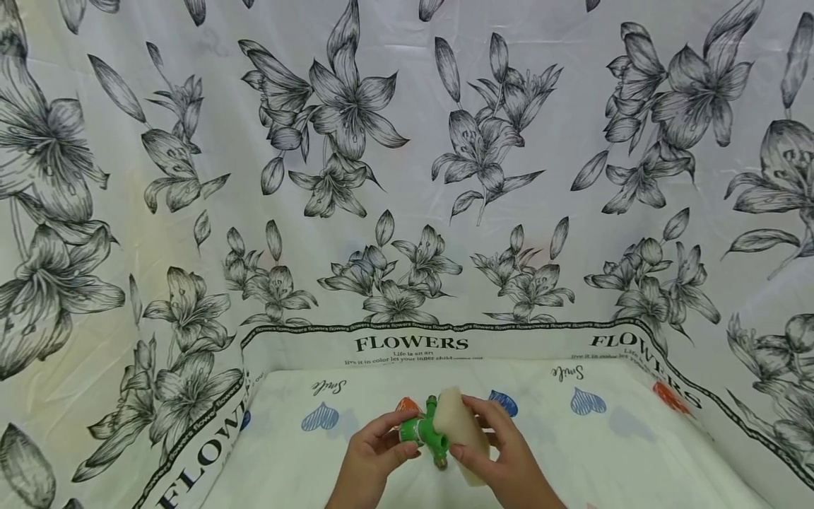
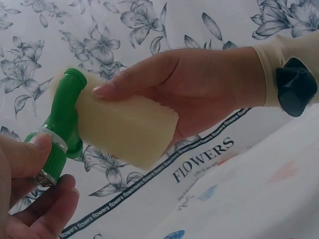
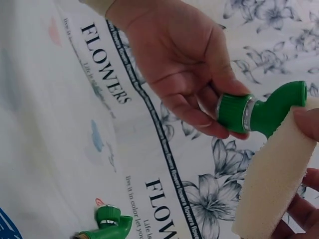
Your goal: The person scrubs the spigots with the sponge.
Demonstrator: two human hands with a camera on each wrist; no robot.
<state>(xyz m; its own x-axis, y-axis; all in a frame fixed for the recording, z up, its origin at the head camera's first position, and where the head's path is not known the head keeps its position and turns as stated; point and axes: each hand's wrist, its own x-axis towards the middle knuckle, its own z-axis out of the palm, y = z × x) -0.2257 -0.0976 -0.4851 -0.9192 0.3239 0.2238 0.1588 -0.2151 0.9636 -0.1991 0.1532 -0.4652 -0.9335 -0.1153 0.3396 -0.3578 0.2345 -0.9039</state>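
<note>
My left hand pinches a green Y-shaped hose connector by its ridged collar, thumb on one side and fingers on the other. A silvery ring and a metal end show on the connector in the left wrist view. My right hand grips a cream sponge block, thumb on its near face. The sponge's end is right at the connector's branches, overlapping them in the left wrist view. Both things are held up above the cloth.
Another green connector lies on the white cloth, which is printed with hearts and lettering. Flower-patterned curtains enclose the back and sides. A dark band circles the right wrist.
</note>
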